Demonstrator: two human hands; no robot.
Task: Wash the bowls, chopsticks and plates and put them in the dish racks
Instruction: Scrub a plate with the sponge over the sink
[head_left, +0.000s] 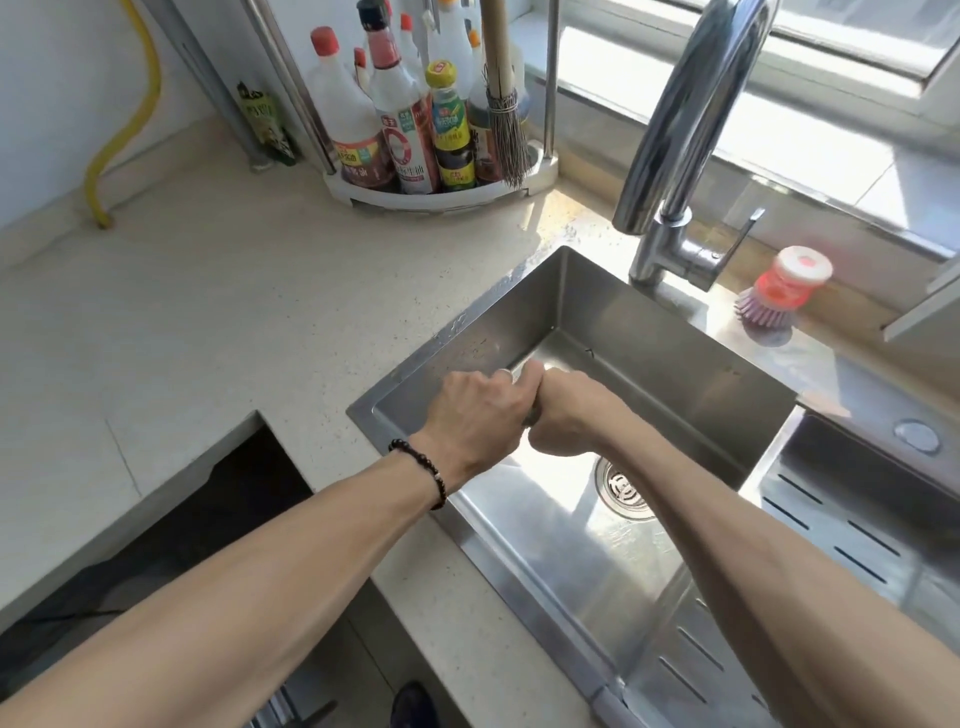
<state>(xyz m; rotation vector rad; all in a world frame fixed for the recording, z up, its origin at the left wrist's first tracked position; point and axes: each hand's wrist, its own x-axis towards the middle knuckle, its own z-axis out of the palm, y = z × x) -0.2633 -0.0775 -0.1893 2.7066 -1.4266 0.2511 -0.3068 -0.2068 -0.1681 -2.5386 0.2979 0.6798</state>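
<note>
My left hand (472, 415) and my right hand (566, 415) meet over the steel sink (431, 353), pressed together at the knuckles with the fingers curled. A short grey sliver of what look like metal chopsticks (531, 417) shows in the gap between the two hands; the rest is hidden inside the grips. No bowl or plate is in view. The tap spout (675, 130) arches above the sink's far side, and I see no water running from it.
A drain strainer (626, 488) sits in the wet sink floor. Slotted steel racks lie at the right (831, 519) and in the sink's near corner (691, 654). A pink dish brush (779, 291) stands behind the tap. A corner shelf of bottles (431, 197) stands on the counter.
</note>
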